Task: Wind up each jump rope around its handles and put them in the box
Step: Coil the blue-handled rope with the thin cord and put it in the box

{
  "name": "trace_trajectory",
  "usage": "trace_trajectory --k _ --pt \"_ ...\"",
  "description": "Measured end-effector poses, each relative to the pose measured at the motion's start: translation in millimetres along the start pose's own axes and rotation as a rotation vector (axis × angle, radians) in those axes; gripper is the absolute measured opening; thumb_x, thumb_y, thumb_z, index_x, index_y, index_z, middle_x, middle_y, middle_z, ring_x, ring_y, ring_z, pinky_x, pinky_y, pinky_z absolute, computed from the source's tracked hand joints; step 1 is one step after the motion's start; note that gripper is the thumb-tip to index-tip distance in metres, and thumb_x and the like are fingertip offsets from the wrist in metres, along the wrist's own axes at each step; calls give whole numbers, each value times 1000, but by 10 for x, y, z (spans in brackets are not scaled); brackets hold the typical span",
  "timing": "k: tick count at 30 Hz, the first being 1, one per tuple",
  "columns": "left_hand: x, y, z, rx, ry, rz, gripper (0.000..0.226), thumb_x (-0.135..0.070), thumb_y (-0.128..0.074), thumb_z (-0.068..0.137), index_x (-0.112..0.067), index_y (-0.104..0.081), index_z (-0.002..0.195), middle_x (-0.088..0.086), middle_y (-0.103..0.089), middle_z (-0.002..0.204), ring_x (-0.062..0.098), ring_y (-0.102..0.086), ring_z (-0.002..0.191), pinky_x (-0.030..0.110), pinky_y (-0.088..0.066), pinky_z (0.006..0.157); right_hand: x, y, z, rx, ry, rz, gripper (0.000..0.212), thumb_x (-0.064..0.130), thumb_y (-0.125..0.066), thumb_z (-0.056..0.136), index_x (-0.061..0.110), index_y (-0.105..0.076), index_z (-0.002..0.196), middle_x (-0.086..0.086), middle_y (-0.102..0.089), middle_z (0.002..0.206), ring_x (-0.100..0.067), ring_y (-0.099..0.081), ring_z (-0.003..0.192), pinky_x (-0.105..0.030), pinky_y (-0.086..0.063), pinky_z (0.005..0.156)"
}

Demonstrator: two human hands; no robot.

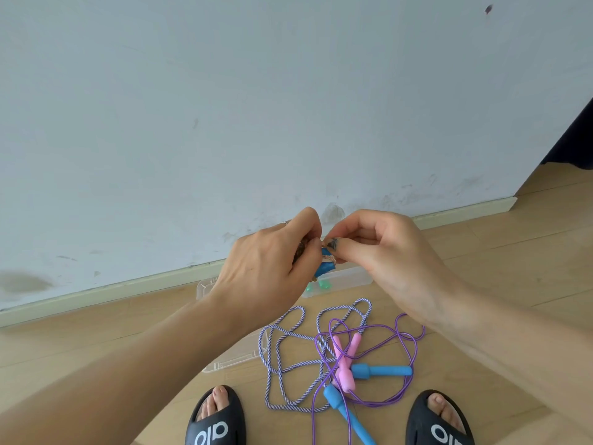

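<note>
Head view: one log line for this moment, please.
left hand grips wound rope bundle | right hand pinches its end | two ropes on floor

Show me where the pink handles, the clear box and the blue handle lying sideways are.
pink handles (345, 367), head view, where the two cross.
clear box (340, 279), head view, bare front wall right of the hands.
blue handle (382, 370), head view, middle of its shaft.

Single head-worn wide-angle view, looking forward and down from standing height. Wall fills the upper half, wooden floor the lower. Both hands sit close to the lens at frame centre: left hand, right hand. Slippers at the bottom edge, directly below the camera. Straight edges bow toward the borders. No second view.
</note>
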State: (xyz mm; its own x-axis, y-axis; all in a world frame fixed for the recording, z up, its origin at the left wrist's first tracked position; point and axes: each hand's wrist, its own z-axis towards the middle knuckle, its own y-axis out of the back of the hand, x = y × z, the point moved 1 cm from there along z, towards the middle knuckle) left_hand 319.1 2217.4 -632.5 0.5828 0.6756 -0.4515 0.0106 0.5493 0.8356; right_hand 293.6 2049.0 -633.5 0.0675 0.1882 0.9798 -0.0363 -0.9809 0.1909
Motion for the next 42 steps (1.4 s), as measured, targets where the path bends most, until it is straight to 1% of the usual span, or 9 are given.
trace_trajectory --k 3,10,14,18,23,28,33,36,42 --pt "-12 4 -5 17 22 -23 10 -22 -43 97 -28 -42 89 -11 -61 63 18 -53 59 39 -46 53 13 13 2 8 24 -13 10 1 -66 88 9 -71 87 -16 -74 87 -33 -71 87 -44 -57 85" --pt "-19 18 22 110 79 -115 10 -25 -40 99 -31 -43 91 -23 -61 66 14 -53 62 33 -46 57 34 57 24 62 50 6 13 -4 -63 88 8 -68 87 -21 -72 90 -38 -70 91 -54 -53 94" --pt "0 24 35 129 87 -184 12 -24 -40 98 -31 -43 89 -10 -58 61 15 -48 58 34 -43 57 8 50 24 77 30 77 12 -6 -64 87 6 -68 87 -20 -73 89 -28 -70 83 -49 -53 94" --pt "8 39 39 147 77 -242 16 -23 -41 99 -32 -43 87 -4 -54 59 17 -45 57 37 -44 57 10 30 17 111 -28 207 9 7 -69 75 15 -73 78 -13 -72 80 -27 -69 81 -51 -52 94" --pt "34 44 38 173 63 -278 16 -22 -39 101 -28 -44 88 -4 -49 59 16 -40 56 35 -39 55 25 19 5 125 -70 320 17 -9 -62 86 6 -68 81 -15 -68 78 -26 -62 78 -41 -48 84" --pt "40 43 28 167 40 -247 16 -24 -38 101 -29 -43 88 -5 -50 61 17 -42 59 39 -42 58 9 15 37 145 -146 432 19 -13 -58 86 5 -63 90 -12 -67 79 -26 -62 81 -33 -49 79" --pt "27 46 38 149 37 -297 12 -28 -36 98 -29 -43 89 -9 -51 65 15 -44 62 33 -39 58 26 17 68 154 -204 543 21 -13 -56 86 7 -61 83 -10 -65 77 -20 -63 74 -23 -53 67" --pt "25 42 43 140 13 -238 13 -26 -36 99 -30 -41 89 -13 -52 64 13 -45 61 31 -37 56 22 20 81 156 -246 585 23 -13 -55 85 8 -59 79 -11 -65 79 -20 -64 71 -23 -55 63" --pt "37 61 38 102 -15 -122 13 -28 -36 99 -33 -38 87 -22 -56 68 14 -47 60 28 -37 53 14 8 72 161 -278 531 19 -9 -60 86 8 -58 79 -20 -59 91 -29 -61 83 -28 -57 71"
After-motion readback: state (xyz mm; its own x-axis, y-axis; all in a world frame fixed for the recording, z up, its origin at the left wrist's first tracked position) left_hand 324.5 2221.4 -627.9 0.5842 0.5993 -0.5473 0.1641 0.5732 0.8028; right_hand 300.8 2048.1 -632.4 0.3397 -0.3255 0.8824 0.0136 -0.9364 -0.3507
